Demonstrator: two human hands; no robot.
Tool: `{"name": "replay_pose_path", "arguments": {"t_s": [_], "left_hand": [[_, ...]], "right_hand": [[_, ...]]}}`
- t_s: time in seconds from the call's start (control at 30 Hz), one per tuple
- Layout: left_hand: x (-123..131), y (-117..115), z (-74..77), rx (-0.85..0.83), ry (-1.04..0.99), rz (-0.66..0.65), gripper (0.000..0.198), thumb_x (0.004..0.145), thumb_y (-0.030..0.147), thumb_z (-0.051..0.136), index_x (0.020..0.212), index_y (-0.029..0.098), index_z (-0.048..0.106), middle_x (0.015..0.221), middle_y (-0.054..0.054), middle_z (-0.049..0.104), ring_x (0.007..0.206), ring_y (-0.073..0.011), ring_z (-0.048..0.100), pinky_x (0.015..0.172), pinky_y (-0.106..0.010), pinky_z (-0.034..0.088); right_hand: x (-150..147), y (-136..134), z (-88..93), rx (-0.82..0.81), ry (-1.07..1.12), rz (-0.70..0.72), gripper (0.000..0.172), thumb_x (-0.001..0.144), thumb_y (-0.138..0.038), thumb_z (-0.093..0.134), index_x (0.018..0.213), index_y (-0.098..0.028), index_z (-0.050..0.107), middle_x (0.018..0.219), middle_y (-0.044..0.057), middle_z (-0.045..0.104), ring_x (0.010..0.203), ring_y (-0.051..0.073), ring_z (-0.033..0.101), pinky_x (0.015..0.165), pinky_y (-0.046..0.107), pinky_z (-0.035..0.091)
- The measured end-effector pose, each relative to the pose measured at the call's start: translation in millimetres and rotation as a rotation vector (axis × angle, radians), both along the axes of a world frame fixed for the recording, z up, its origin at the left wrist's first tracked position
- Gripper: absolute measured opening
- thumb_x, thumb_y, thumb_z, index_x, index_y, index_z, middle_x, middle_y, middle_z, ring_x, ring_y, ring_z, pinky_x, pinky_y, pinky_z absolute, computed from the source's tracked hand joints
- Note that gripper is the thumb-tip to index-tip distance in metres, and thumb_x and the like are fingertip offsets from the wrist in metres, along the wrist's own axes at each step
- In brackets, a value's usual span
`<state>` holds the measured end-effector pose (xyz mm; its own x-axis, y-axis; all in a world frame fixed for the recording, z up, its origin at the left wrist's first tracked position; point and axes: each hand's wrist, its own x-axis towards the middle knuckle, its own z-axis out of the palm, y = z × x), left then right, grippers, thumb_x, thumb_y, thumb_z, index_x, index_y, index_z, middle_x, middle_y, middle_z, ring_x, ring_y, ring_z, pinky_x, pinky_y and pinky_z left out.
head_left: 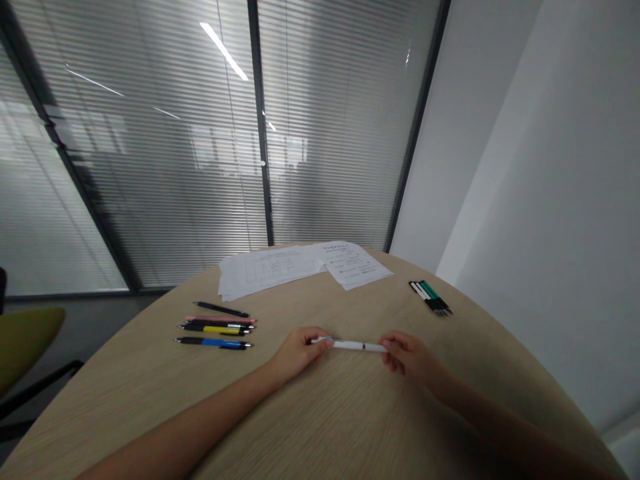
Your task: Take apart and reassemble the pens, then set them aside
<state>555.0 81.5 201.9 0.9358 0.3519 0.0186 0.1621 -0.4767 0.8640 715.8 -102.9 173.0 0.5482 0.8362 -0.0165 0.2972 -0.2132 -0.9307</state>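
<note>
A white pen point(351, 345) with a dark band lies level between my two hands, just over the table. My left hand point(301, 348) pinches its left end, thumb on top. At the other end, the fingertips of my right hand point(406, 353) are closed on the pen. To the left of my left hand, several pens lie roughly side by side: a black pen point(221, 309), a pink one point(215, 319), a black-and-yellow one point(217, 329) and a black-and-blue one point(214, 343). Beyond my right hand sits a group of white, green and black pens point(431, 297).
Printed paper sheets point(273, 268) lie at the far side of the round wooden table point(320, 427), one sheet point(356, 265) angled to the right. A yellow-green chair point(27, 340) stands at the left. Glass panels with blinds point(200, 167) and a white wall point(540, 233) border the table.
</note>
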Motion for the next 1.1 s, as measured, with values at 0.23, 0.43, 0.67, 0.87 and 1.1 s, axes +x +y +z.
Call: {"name": "replay_pose_path", "arguments": {"t_s": [0.23,0.43,0.67,0.87,1.1], "left_hand": [[2,4,-3.7,-0.040,0.008,0.023,0.040,0.067,0.053,0.047,0.062,0.014,0.054,0.047,0.006,0.040,0.045,-0.0079,0.032,0.044,-0.020,0.023],[1,4,-2.7,-0.035,0.002,-0.005,0.037,0.068,0.050,0.048,0.061,0.014,0.053,0.046,0.006,0.040,0.045,-0.0080,0.032,0.045,-0.021,0.022],[0,0,4.1,-0.060,0.005,0.019,0.037,0.067,0.050,0.048,0.057,0.015,0.050,0.045,0.006,0.039,0.043,-0.0078,0.030,0.044,-0.021,0.022],[-1,-2,5.3,-0.114,0.001,0.049,0.037,0.065,0.052,0.049,0.057,0.015,0.049,0.045,0.006,0.039,0.043,-0.0076,0.029,0.044,-0.021,0.020],[0,0,4.3,-0.179,-0.057,0.065,0.039,0.064,0.053,0.050,0.053,0.016,0.047,0.043,0.006,0.039,0.043,-0.0075,0.029,0.044,-0.021,0.019]], "right_hand": [[-1,3,2.6,0.147,-0.063,-0.058,0.034,0.061,-0.034,0.060,0.091,-0.020,0.052,0.078,0.002,0.057,0.065,0.013,0.053,0.050,0.022,0.041],[-5,-1,3.6,0.001,-0.026,-0.023,0.034,0.076,-0.044,0.039,0.060,-0.016,0.052,0.049,-0.002,0.048,0.040,0.007,0.039,0.039,0.019,0.030],[-4,2,7.1,0.113,0.045,-0.124,0.024,0.062,-0.036,0.055,0.078,-0.018,0.055,0.058,-0.001,0.056,0.049,0.010,0.046,0.047,0.022,0.036],[-1,0,10.6,0.127,-0.006,-0.148,0.025,0.057,-0.028,0.057,0.080,-0.019,0.056,0.060,-0.002,0.053,0.052,0.011,0.048,0.049,0.023,0.037],[2,-2,17.0,0.173,-0.046,-0.167,0.021,0.055,-0.029,0.058,0.073,-0.019,0.057,0.056,-0.004,0.050,0.048,0.009,0.045,0.047,0.022,0.035]]}}
